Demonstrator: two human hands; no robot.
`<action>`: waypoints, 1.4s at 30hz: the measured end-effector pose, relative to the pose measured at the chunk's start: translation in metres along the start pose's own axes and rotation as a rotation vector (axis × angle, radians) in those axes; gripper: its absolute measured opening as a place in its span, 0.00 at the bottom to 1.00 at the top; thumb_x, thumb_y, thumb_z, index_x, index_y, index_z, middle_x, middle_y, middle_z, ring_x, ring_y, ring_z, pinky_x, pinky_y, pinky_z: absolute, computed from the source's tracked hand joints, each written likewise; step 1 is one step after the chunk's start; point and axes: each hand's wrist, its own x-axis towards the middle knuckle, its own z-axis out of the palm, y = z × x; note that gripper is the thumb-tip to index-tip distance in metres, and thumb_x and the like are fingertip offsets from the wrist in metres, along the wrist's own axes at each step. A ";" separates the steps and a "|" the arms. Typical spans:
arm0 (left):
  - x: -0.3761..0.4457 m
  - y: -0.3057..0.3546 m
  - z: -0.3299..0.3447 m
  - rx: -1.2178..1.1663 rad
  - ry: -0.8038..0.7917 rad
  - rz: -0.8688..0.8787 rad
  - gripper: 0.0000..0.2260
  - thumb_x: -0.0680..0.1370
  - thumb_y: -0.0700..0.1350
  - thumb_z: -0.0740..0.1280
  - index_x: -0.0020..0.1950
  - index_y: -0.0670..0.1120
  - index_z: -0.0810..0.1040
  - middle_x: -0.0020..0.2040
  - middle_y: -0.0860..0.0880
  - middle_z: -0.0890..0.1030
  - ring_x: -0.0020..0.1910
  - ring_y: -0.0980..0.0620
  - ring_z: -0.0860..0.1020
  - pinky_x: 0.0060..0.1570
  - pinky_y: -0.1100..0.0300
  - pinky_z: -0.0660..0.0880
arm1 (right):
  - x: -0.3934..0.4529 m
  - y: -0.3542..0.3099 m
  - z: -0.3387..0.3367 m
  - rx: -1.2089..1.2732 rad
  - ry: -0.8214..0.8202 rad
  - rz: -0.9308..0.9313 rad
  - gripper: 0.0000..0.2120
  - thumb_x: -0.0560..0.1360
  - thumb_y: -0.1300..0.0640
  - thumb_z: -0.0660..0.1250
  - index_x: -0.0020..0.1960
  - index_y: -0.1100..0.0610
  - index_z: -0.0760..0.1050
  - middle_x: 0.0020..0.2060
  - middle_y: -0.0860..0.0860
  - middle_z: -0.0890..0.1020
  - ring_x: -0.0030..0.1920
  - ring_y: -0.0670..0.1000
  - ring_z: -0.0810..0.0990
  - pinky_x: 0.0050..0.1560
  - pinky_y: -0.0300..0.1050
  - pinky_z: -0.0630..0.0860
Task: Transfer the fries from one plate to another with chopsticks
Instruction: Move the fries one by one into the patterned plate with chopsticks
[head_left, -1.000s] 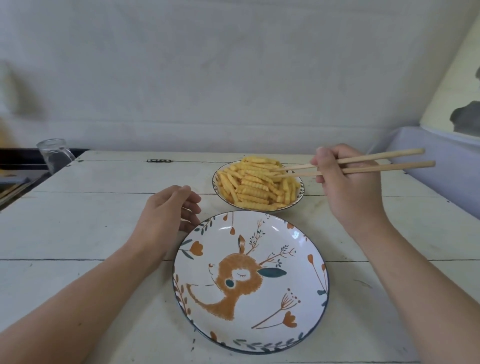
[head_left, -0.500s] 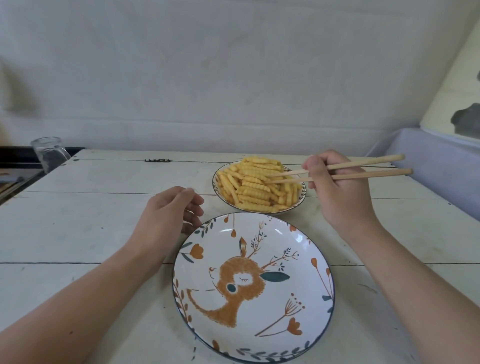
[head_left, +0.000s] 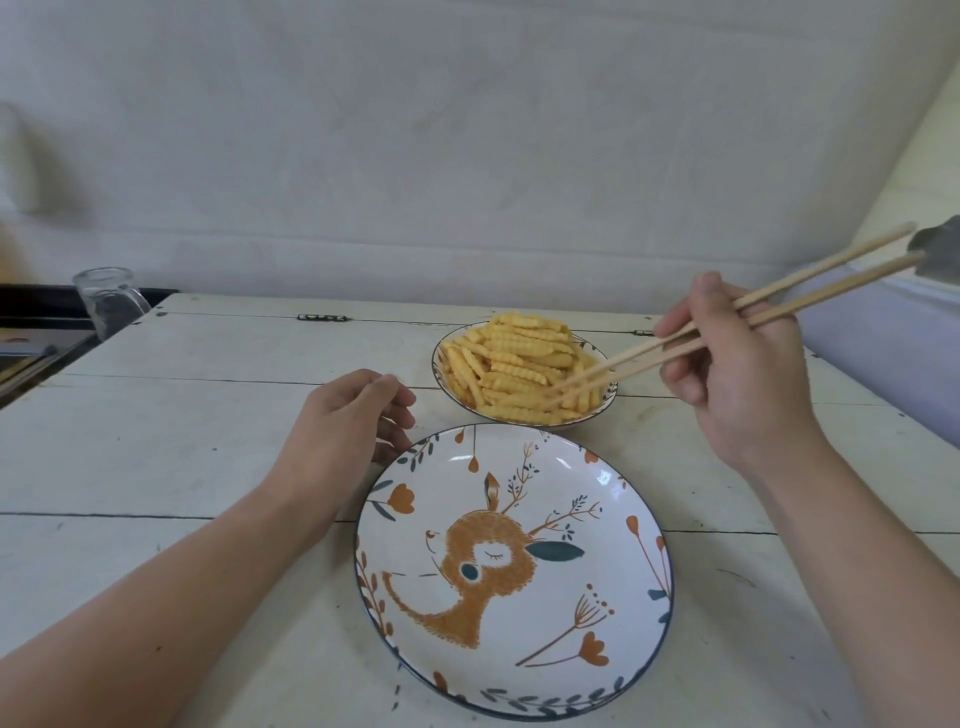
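Observation:
A small plate (head_left: 440, 370) at the back holds a heap of crinkle-cut fries (head_left: 511, 364). In front of it lies a large white plate (head_left: 613, 613) painted with an orange deer; no fries lie on it. My right hand (head_left: 737, 374) grips a pair of wooden chopsticks (head_left: 810, 291), whose tips reach down into the near right side of the fries. My left hand (head_left: 343, 431) rests on the table with loosely curled fingers, next to the large plate's far left rim, holding nothing.
The white plank table (head_left: 182, 441) runs left and forward. A clear glass (head_left: 106, 301) stands at its far left corner beside a dark counter. A pale lilac surface (head_left: 883, 353) borders the table on the right, and a wall stands behind.
My right hand has tilted the chopsticks, lowering their tips from above the fries into the heap's near right side. The left hand has stayed put.

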 end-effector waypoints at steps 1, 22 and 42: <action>0.000 0.000 0.000 -0.002 -0.001 -0.001 0.14 0.85 0.45 0.61 0.48 0.41 0.82 0.37 0.47 0.81 0.37 0.49 0.79 0.43 0.52 0.77 | -0.002 -0.001 0.001 -0.005 -0.051 0.017 0.20 0.77 0.46 0.63 0.31 0.56 0.77 0.24 0.51 0.74 0.20 0.45 0.68 0.22 0.34 0.59; 0.001 -0.002 0.002 0.095 0.003 0.023 0.15 0.85 0.45 0.60 0.46 0.44 0.83 0.35 0.49 0.82 0.40 0.48 0.80 0.47 0.51 0.78 | -0.011 0.018 0.015 -0.228 0.024 -0.042 0.17 0.84 0.56 0.59 0.43 0.63 0.78 0.26 0.47 0.75 0.25 0.42 0.71 0.25 0.34 0.65; -0.001 -0.002 0.003 0.106 0.001 0.043 0.14 0.84 0.43 0.61 0.45 0.42 0.83 0.34 0.51 0.82 0.37 0.51 0.79 0.43 0.56 0.76 | -0.002 0.042 0.018 -0.211 0.016 0.034 0.18 0.85 0.51 0.58 0.44 0.58 0.79 0.27 0.51 0.76 0.25 0.51 0.72 0.26 0.42 0.68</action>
